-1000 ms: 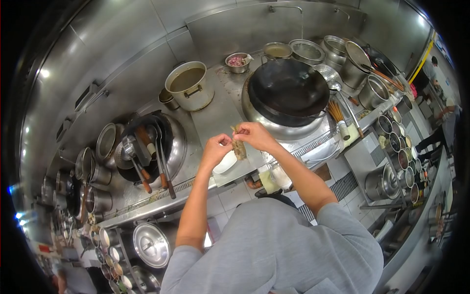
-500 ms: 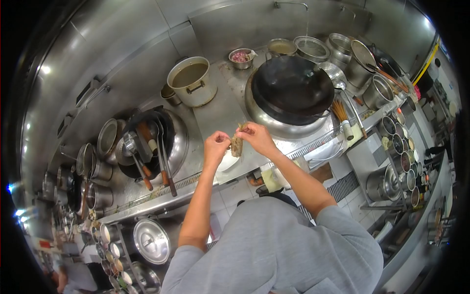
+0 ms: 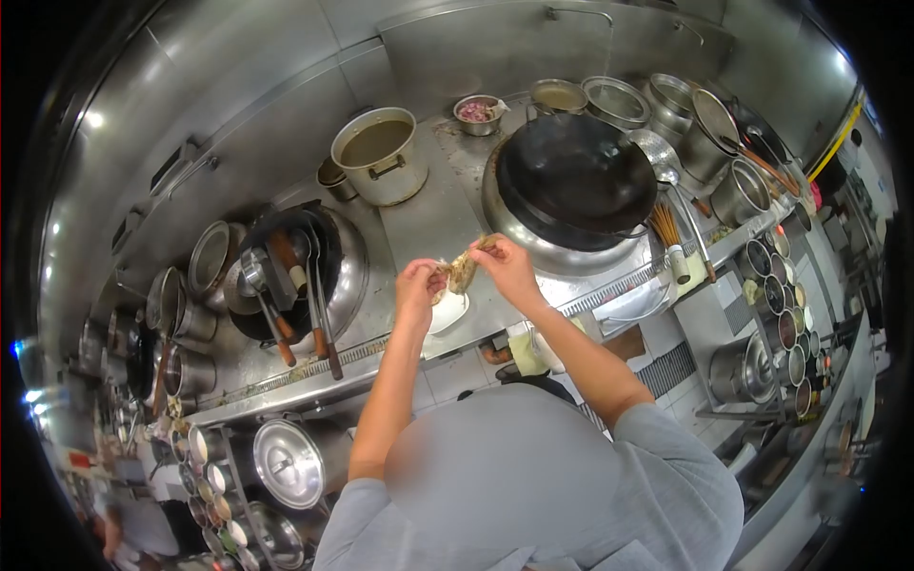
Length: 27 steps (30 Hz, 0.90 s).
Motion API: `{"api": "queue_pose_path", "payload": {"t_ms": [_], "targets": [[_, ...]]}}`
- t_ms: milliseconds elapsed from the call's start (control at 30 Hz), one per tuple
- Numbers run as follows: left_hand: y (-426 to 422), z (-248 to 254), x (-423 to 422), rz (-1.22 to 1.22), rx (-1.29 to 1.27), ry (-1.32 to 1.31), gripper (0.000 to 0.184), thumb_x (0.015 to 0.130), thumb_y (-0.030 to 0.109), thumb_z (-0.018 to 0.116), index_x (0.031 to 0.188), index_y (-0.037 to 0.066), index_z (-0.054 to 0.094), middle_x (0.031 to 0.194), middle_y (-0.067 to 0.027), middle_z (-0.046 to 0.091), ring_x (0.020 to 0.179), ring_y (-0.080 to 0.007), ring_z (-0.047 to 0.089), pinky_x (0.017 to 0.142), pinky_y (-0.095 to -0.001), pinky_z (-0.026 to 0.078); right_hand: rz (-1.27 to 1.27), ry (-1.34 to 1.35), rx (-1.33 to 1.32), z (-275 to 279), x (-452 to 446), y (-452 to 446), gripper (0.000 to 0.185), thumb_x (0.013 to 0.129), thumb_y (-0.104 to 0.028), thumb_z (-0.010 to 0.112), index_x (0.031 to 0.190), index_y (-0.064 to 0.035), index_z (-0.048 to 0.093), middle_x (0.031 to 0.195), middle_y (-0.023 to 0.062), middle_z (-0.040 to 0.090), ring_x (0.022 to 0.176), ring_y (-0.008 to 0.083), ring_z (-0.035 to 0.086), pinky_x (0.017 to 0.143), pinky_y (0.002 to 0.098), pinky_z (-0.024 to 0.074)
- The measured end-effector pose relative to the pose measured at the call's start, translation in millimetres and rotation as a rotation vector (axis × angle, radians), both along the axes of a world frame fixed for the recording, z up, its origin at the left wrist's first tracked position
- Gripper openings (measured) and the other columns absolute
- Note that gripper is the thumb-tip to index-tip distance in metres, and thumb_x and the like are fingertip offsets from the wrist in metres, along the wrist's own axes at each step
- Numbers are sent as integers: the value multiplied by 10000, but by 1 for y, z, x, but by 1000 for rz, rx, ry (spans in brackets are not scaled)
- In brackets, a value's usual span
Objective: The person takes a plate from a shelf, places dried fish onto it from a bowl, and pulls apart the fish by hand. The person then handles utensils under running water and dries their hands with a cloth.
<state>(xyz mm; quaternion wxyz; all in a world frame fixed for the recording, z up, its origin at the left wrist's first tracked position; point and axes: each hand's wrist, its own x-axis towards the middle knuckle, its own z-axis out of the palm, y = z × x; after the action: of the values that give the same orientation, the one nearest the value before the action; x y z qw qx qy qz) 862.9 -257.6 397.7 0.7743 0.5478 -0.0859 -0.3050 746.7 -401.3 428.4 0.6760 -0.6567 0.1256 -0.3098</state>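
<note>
Inscriptions: we read none; texts, labels, brands, numbers and signs: we find nothing legible.
</note>
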Motion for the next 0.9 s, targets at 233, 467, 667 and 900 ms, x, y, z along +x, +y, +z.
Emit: {"api": "queue_pose_path", "payload": {"t_ms": [233, 467, 667, 900], "targets": [[5, 2, 21, 246, -231, 147, 106, 891, 142, 587, 979, 82, 585, 889, -41, 630, 777, -142, 599, 675, -260, 513, -119, -126, 236, -14, 2, -18, 131, 866, -85, 664, 956, 6, 641, 865, 38, 664, 772, 80, 613, 725, 229, 502], [0, 163, 39, 639, -450, -690, 119, 892, -14, 566, 1011, -8, 566, 925, -143, 638, 739, -184, 608, 669, -282, 518, -274, 48, 137, -33, -47, -55, 169, 864, -129, 681, 914, 27, 637, 858, 49, 661, 739, 81, 606, 693, 230, 505], [-45, 258, 44, 1020, -600, -1190, 106, 886, -15, 571, 991, -30, 576, 940, -170, 655, 798, -203, 636, 720, -295, 545, -468, 41, 193, -24, -104, -66, 163, 854, -108, 692, 909, 32, 631, 863, 60, 663, 767, 100, 619, 694, 235, 511], [-262, 50, 213, -63, 626, -883, 874, 777, 185, 721, 1465, -12, 221, 1487, -230, 307, 1400, -305, 275, 1115, -370, 261, -647, 129, 249, -48, -159, -81, 163, 861, -78, 674, 964, 41, 632, 881, 78, 666, 800, 121, 625, 746, 256, 519]]}}
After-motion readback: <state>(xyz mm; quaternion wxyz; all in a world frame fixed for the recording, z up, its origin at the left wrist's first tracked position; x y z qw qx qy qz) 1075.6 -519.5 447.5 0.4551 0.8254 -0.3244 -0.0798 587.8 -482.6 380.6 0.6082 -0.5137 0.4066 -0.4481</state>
